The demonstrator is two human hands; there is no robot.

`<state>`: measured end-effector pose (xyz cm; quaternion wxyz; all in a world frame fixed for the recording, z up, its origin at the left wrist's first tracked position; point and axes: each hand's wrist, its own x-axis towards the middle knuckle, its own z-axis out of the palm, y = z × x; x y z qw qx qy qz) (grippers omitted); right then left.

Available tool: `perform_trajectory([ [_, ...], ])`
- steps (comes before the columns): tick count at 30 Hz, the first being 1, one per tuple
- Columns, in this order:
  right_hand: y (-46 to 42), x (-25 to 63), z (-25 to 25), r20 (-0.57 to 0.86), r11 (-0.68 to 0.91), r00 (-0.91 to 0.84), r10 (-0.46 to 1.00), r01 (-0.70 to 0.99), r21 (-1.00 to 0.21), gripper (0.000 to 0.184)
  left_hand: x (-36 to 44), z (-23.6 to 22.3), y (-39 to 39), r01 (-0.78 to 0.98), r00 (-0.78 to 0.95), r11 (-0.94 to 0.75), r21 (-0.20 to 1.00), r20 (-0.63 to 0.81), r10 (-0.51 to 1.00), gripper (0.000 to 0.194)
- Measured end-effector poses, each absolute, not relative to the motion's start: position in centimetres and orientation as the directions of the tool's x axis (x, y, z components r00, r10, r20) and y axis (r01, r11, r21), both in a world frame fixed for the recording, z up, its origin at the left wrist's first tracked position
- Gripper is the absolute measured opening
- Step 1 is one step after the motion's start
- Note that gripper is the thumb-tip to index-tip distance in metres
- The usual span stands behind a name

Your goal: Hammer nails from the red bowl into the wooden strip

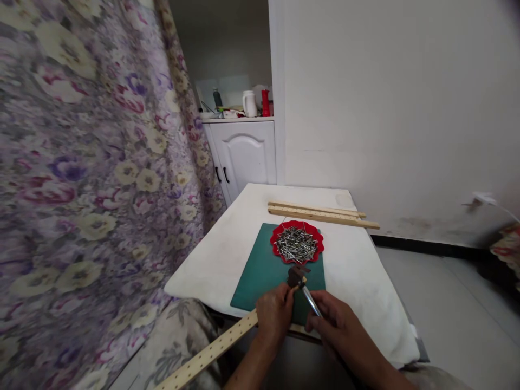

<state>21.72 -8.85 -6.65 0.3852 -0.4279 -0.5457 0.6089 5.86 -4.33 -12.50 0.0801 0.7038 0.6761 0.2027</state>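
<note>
Table [207, 265] white-covered; green mat [252, 276] laid on it. Red dish [320, 241], on mat's far part, heaped with nails [294, 245]. More strips [317, 213] across far end, overhanging right edge. Left hand [276, 311] clamped on dotted strip [215, 349], slanting from mat toward lap. Right hand [335, 319] closed round hammer [311, 300]; head by strip's end, contact unclear. Floral curtain [101, 189] left, cabinet [247, 154] behind, pale wall [385, 108] right, plug [483, 199] low.
</note>
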Motion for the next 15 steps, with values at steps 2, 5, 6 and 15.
perform_trajectory([
  [2, -8.8, 21.9, -6.7, -0.115, -0.125, -0.352, 0.929, -0.004, -0.992, 0.025, 5.8, -12.6, -4.3, 0.922, 0.001, -0.073, 0.381, 0.187, 0.982, 0.022],
  [5, -8.6, 22.2, -6.7, -0.133, -0.154, -0.369, 0.92, -0.029, -0.988, 0.025, 5.9, -12.9, -4.2, 0.916, 0.007, -0.083, 0.392, 0.192, 0.981, 0.022],
  [6, -8.5, 22.3, -6.7, -0.126, -0.152, -0.362, 0.924, -0.043, -0.987, 0.026, 5.9, -13.0, -4.1, 0.911, 0.012, -0.09, 0.403, 0.192, 0.981, 0.023],
  [15, -7.4, 24.2, -6.9, -0.077, -0.107, -0.263, 0.962, -0.102, -0.989, 0.03, 2.8, -12.5, -6.1, 0.932, 0.113, -0.199, 0.303, 0.279, 0.954, 0.029],
])
